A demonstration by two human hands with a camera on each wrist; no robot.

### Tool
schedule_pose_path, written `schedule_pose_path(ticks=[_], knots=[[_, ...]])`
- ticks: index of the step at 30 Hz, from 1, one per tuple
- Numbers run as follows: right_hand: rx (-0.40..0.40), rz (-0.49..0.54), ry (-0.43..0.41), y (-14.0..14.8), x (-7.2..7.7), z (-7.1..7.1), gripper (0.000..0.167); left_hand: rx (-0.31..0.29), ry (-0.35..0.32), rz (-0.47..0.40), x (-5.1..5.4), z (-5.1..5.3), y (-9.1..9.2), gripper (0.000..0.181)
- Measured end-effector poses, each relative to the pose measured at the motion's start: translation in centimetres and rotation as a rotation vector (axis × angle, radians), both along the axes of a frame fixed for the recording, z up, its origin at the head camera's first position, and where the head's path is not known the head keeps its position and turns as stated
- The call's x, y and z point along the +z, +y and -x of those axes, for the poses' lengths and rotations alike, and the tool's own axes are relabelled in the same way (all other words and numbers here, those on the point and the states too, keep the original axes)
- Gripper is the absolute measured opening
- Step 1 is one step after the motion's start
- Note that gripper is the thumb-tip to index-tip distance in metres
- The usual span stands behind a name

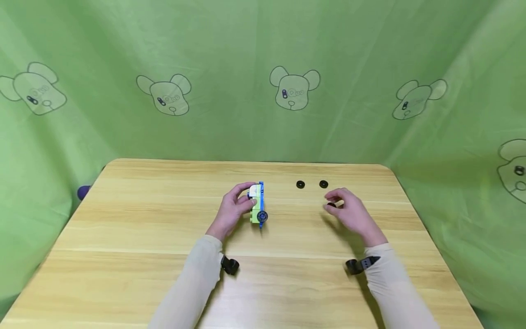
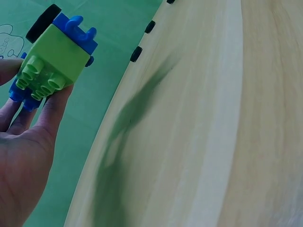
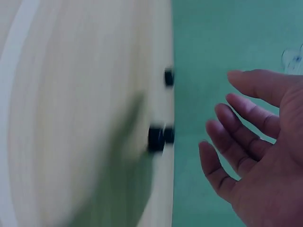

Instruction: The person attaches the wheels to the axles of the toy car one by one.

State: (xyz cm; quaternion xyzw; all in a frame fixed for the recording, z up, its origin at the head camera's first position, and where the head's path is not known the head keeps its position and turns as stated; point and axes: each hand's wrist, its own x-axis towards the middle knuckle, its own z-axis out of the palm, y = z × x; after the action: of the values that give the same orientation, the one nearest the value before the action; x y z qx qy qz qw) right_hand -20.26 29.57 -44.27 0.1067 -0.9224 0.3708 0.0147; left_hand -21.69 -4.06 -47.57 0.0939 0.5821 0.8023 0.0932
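A green and blue toy car (image 1: 257, 204) made of building blocks is held in my left hand (image 1: 231, 213), between thumb and fingers. In the left wrist view the block car (image 2: 64, 54) is raised off the table, its green studs facing the camera. One black wheel (image 1: 262, 216) sits on its near end. My right hand (image 1: 350, 213) hovers over a loose black tyre (image 1: 331, 205), which the fingers partly cover in the head view. Seen from the right wrist, the fingers are spread with nothing between them, and the nearest tyre (image 3: 155, 138) lies on the table.
Two more black tyres (image 1: 300, 185) lie toward the back of the wooden table (image 1: 135, 237). A green curtain (image 1: 230, 132) with bear-head prints hangs along the back and sides. Each wrist wears a strapped camera (image 1: 231, 266). Something purple (image 1: 83, 192) shows beyond the left edge.
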Motion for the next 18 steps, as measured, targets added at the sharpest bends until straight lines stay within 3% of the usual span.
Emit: schedule_pose_path(ticks=[9, 18], knots=[[0.038, -0.082, -0.09, 3.1, -1.1, 1.0, 0.047, 0.004, -0.015, 0.004, 0.0, 0.0, 0.1, 0.051], [0.074, -0.135, -0.074, 3.2, -2.0, 2.0, 0.041, -0.003, -0.005, -0.005, -0.2, 0.1, 0.0, 0.05]])
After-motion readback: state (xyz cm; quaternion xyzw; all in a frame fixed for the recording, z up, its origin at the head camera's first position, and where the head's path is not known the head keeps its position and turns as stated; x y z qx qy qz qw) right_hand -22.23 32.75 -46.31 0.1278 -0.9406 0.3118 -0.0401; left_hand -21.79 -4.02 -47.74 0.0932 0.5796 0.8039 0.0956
